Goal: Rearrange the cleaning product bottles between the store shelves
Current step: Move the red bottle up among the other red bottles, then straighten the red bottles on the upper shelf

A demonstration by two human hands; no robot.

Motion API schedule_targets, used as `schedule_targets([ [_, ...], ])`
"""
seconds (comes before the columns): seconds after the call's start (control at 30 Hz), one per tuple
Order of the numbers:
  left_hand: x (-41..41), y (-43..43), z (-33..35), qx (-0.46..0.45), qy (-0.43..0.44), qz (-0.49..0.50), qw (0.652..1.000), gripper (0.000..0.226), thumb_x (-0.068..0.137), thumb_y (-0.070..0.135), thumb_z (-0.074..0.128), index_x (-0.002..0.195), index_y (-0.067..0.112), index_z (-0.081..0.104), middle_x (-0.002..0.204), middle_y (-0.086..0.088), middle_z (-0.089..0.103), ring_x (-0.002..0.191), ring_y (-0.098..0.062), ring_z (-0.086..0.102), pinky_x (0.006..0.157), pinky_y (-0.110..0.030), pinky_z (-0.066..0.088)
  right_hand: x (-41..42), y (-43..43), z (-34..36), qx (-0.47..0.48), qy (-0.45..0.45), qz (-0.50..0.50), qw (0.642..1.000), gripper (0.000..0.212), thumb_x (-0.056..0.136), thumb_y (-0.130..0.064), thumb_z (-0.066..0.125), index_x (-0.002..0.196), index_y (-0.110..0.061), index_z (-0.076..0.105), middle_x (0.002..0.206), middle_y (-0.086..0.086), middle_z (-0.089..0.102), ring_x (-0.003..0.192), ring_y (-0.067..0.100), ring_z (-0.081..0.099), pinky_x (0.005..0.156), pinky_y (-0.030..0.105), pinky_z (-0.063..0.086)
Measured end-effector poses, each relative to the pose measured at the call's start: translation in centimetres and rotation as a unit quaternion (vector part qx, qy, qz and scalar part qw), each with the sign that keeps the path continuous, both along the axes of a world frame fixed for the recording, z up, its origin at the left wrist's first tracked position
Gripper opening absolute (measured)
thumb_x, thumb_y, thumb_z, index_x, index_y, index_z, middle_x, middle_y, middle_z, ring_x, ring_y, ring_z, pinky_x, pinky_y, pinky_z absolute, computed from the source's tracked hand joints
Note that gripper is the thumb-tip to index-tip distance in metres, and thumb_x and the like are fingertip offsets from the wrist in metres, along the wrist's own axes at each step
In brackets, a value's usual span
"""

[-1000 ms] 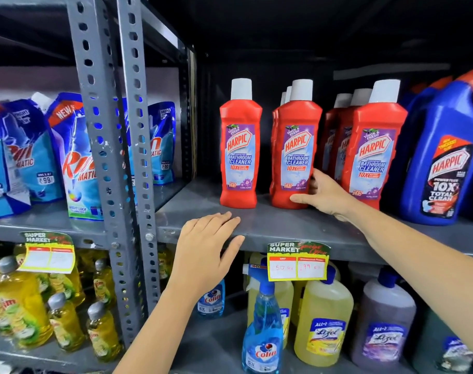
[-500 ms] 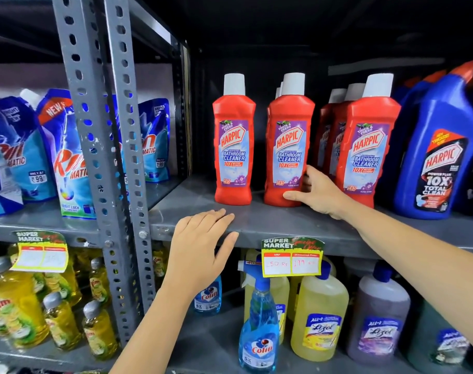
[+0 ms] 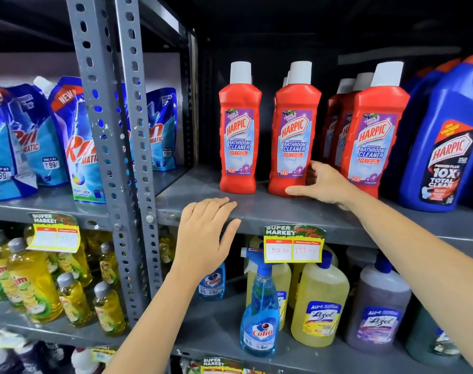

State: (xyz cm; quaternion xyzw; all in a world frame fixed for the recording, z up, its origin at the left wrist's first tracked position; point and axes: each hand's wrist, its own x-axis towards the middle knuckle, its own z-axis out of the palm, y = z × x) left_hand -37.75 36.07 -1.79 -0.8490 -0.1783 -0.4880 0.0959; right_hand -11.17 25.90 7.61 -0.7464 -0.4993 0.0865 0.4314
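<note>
A grey metal shelf (image 3: 256,209) in a dim store aisle hangs from a perforated grey steel upright (image 3: 114,147), the landmark here. Right of the upright stand three front red plastic bathroom-cleaner bottles with white caps, with more red bottles behind them. The nearest to the upright (image 3: 239,130) stands alone; the second red bottle (image 3: 294,130) has the right hand (image 3: 321,184) cupped loosely at its base, thumb in front, fingers behind, not clenched. The third (image 3: 375,136) stands beyond the hand. Farther right is a blue angled-neck toilet-cleaner bottle (image 3: 445,147). The left hand (image 3: 205,238) lies flat and released on the shelf's front edge, holding nothing. Left of the upright lean blue detergent pouches (image 3: 76,147).
</note>
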Motion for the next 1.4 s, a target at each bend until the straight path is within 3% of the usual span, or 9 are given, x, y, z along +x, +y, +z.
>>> schedule_targets([
  [0.1, -0.2, -0.5, -1.0, 0.006, -0.060, -0.025, 0.998, 0.034, 0.097, 0.020, 0.050, 0.127, 0.006, 0.060, 0.135, -0.007, 0.057, 0.130, -0.024, 0.047, 0.108, -0.040, 0.030, -1.8, -1.5, 0.0, 0.186, 0.010, -0.086, 0.979, 0.080, 0.076, -0.034, 0.083, 0.141, -0.005, 0.047, 0.128, 0.013, 0.064, 0.101, 0.000, 0.062, 0.092, 0.020, 0.049],
  [0.2, -1.1, -1.5, -3.8, 0.006, -0.142, -0.035, 0.989, 0.037, 0.091, 0.004, 0.052, 0.128, 0.003, 0.055, 0.138, -0.014, 0.053, 0.134, -0.026, 0.043, 0.112, -0.047, 0.026, -7.0, -5.4, -1.0, 0.523, -0.024, -0.114, 0.845, 0.023, 0.093, -0.008, 0.057, 0.116, -0.011, 0.057, 0.095, 0.015, 0.066, 0.072, 0.003, 0.065, 0.069, 0.020, 0.051],
  [0.27, -1.9, -1.8, -6.6, -0.013, -0.149, -0.036, 0.988, 0.036, 0.089, 0.001, 0.053, 0.125, 0.002, 0.056, 0.135, -0.016, 0.055, 0.131, -0.028, 0.045, 0.110, -0.046, 0.029, -9.8, -7.3, -3.9, 0.596, -0.036, -0.071, 0.799, 0.017, 0.096, -0.004, 0.050, 0.108, -0.015, 0.052, 0.084, 0.011, 0.061, 0.058, 0.020, 0.059, 0.057, 0.026, 0.048],
  [0.43, -3.8, -1.7, -16.7, -0.177, 0.069, -0.054, 0.980, 0.030, 0.098, 0.016, 0.046, 0.119, 0.005, 0.063, 0.130, -0.011, 0.059, 0.121, -0.026, 0.053, 0.102, -0.041, 0.043, -13.0, -7.9, -15.7, 0.430, -0.069, -0.083, 0.896, 0.012, 0.091, -0.011, 0.057, 0.096, -0.021, 0.060, 0.076, -0.007, 0.059, 0.066, -0.001, 0.054, 0.062, 0.016, 0.042],
  [0.6, -6.0, -1.3, -27.1, -0.314, 0.357, 0.018, 0.880, 0.070, 0.093, 0.049, 0.019, 0.147, 0.010, 0.039, 0.156, -0.006, 0.022, 0.145, -0.029, 0.024, 0.118, -0.036, 0.008, -11.7, -6.4, -26.2, 0.108, 0.014, -0.091, 0.990, 0.025, 0.087, -0.028, 0.066, 0.111, -0.029, 0.057, 0.088, -0.010, 0.062, 0.071, 0.011, 0.061, 0.064, 0.037, 0.054],
  [0.67, -6.6, -1.3, -29.3, -0.281, 0.411, 0.048, 0.866, 0.067, 0.093, 0.051, 0.027, 0.146, 0.012, 0.040, 0.153, -0.007, 0.030, 0.139, -0.028, 0.036, 0.116, -0.040, 0.015, -11.2, -6.1, -28.2, 0.050, 0.023, -0.102, 0.993, 0.035, 0.085, -0.031, 0.071, 0.118, -0.025, 0.059, 0.098, -0.014, 0.064, 0.077, 0.006, 0.063, 0.064, 0.032, 0.055],
  [0.77, -6.7, -1.5, -30.2, -0.262, 0.412, 0.056, 0.871, 0.062, 0.091, 0.051, 0.036, 0.139, 0.013, 0.048, 0.142, -0.009, 0.052, 0.130, -0.026, 0.049, 0.104, -0.040, 0.025, -10.7, -5.6, -30.0, -0.018, 0.050, -0.096, 0.994, 0.057, 0.076, -0.047, 0.078, 0.124, -0.025, 0.056, 0.107, -0.015, 0.067, 0.089, 0.002, 0.064, 0.071, 0.026, 0.056],
  [1.1, -7.2, -1.1, -31.3, -0.226, 0.411, 0.057, 0.881, 0.060, 0.097, 0.048, 0.030, 0.145, 0.014, 0.041, 0.149, -0.010, 0.043, 0.138, -0.026, 0.039, 0.111, -0.045, 0.033, -12.2, -2.7, -32.3, -0.098, 0.061, -0.097, 0.989, 0.054, 0.076, -0.036, 0.083, 0.117, -0.015, 0.055, 0.110, 0.000, 0.074, 0.092, 0.015, 0.072, 0.074, 0.037, 0.062],
  [1.4, -8.2, -1.3, -32.2, -0.218, 0.405, 0.049, 0.886, 0.066, 0.094, 0.044, 0.037, 0.153, 0.015, 0.026, 0.158, -0.009, 0.023, 0.145, -0.026, 0.021, 0.114, -0.039, 0.011, -16.2, 3.1, -31.7, -0.107, 0.018, -0.075, 0.991, 0.047, 0.081, -0.034, 0.078, 0.113, -0.012, 0.051, 0.113, 0.009, 0.071, 0.101, 0.027, 0.069, 0.075, 0.033, 0.055],
])
